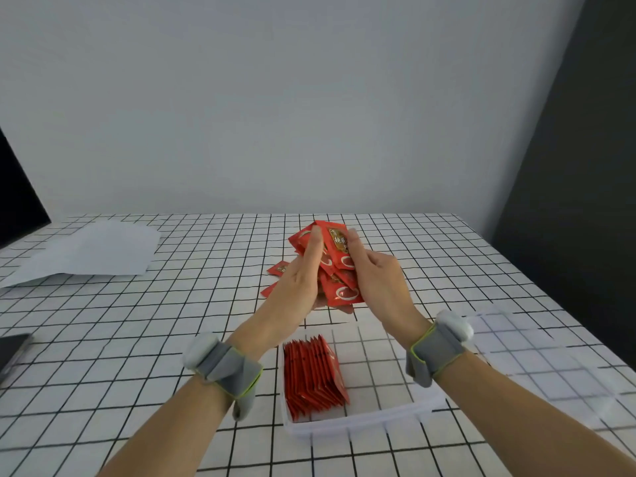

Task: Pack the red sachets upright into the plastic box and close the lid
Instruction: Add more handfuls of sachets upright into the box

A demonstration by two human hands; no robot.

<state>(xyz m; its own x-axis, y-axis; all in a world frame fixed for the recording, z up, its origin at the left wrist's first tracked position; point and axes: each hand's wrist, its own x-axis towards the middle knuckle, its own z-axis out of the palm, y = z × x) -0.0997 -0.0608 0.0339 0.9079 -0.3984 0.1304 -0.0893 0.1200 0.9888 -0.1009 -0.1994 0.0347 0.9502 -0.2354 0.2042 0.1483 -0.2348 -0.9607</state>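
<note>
From my remote station I observe both hands raised above the table [137,339], which is covered in a white cloth with a black grid. Between them is a bundle of red sachets [339,261], glossy foil-like flat packets with white ovals and a brown label, fanned unevenly. The left hand [303,273] lies with straight fingers pressed flat against the bundle's left side. The right hand [375,277] curls around the right side, gripping it. Each wrist carries a grey fabric band [223,366] with a white padded block.

Near me stands the plastic box [354,426], rectangular, translucent white, with a ribbed rim. A packed row of sachets [313,373] stands on edge along its left wall; the right part shows the grid through its floor. The clear lid [550,359] lies flat to the box's right. Loose sachets [279,269] lie on the table beyond the left hand. A crumpled white sheet [93,253] lies far left, and a dark flat object [13,352] sits at the left edge.
</note>
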